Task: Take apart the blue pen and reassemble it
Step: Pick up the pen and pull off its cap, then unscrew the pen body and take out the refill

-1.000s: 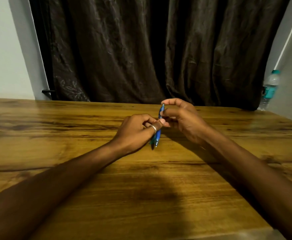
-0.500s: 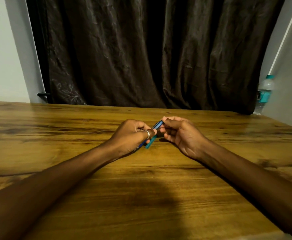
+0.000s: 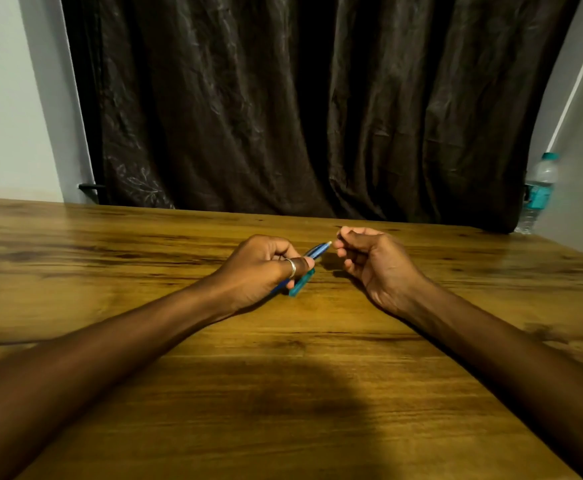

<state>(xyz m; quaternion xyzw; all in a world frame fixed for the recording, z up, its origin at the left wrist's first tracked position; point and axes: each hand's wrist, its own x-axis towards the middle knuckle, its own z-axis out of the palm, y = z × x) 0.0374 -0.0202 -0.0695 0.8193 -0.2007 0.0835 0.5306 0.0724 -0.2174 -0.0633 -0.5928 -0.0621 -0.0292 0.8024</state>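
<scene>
Your left hand (image 3: 260, 268) grips blue pen (image 3: 312, 253) mid-table, right hand (image 3: 369, 258) curled just beside its tip, contents unclear, wooden table (image 3: 283, 393) w/ bare room all round, dark curtain (image 3: 300, 109) behind, bottle (image 3: 539, 188) far right edge

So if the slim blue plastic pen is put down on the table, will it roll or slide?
The slim blue plastic pen looks round and light, so it probably rolls easily. The glossy wooden table likely lets it slide.

Blue pen (image 3: 317, 251) with a pale tip, teal piece (image 3: 301, 285) just below it. Golden-brown streaky wood-grain table (image 3: 317, 341). Behind the table: dark brown curtain (image 3: 300, 105), faint leaf print; clear bottle (image 3: 539, 192), teal cap and label.
</scene>
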